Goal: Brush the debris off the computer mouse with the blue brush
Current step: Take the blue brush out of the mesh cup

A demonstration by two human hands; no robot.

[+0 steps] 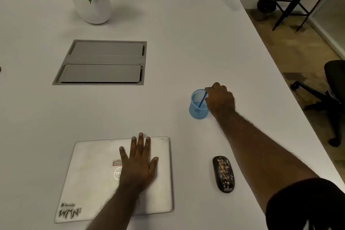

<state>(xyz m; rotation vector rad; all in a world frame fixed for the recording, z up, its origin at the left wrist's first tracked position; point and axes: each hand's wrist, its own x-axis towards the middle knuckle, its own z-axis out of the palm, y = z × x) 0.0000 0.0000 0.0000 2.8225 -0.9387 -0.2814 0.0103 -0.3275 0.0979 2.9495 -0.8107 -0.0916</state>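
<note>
A black computer mouse (223,173), speckled with tan crumbs, lies on the white table near its front right. Farther back stands a light blue mesh cup (197,104) with the blue brush (202,100) leaning inside it. My right hand (221,99) is at the cup's right rim, with its fingers closed around the top of the brush handle. My left hand (139,162) rests flat, fingers spread, on a closed silver laptop (89,177) to the left of the mouse.
A grey cable hatch (101,62) is set into the table (186,43) at the middle left. A potted plant (91,3) stands at the back. The table's right edge runs diagonally, with an office chair (330,99) beyond it.
</note>
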